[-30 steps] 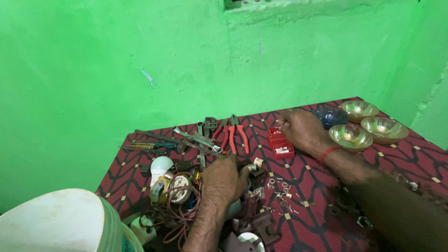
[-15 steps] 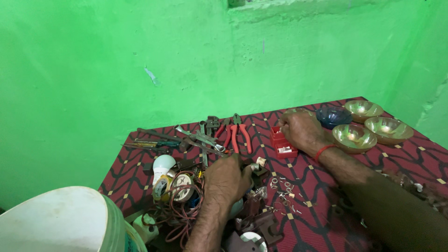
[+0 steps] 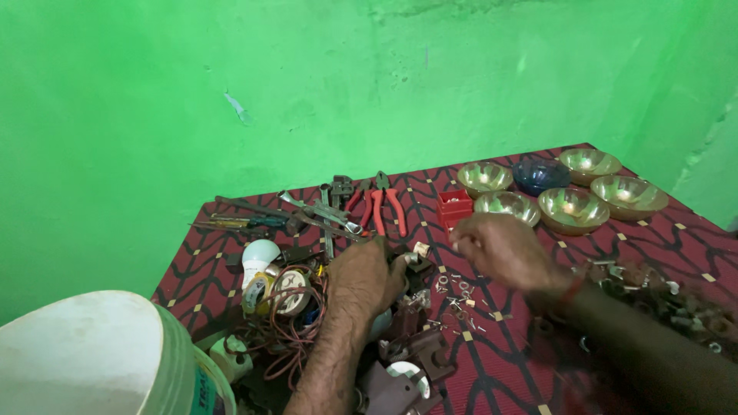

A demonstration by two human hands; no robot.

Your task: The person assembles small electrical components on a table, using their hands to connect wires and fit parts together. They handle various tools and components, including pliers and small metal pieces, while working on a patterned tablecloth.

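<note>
Nearest to me, a big white bucket (image 3: 92, 353) fills the lower left corner, crowding that side of the desk (image 3: 653, 238). Just past it the left hand (image 3: 367, 278) rests knuckles-up on a heap of reddish wire (image 3: 296, 330), tape rolls (image 3: 280, 288) and brown switch parts (image 3: 407, 361); its fingers curl closed around a small pale fitting (image 3: 419, 251) at the fingertips, much as they did a moment ago, so this hand has stayed put. The right hand (image 3: 496, 246) is what has changed: a second back it lay farther off, beside the small red box (image 3: 453, 206) and the bowls; now it has drawn back toward the body and hovers, blurred, over the scatter of small metal bits (image 3: 457, 296), fingers bunched, though I cannot tell whether it holds anything. That puts both hands close together over the small parts. Beyond, a white bulb (image 3: 260, 253) lies by the red-handled pliers (image 3: 384, 207) and screwdrivers (image 3: 254, 221). Farther still, brass bowls (image 3: 573, 209) and a dark blue bowl (image 3: 540, 175) line the far right, near the desk's edge. Open patterned cloth lies to the right front; the green wall (image 3: 231, 92) closes off the back.
</note>
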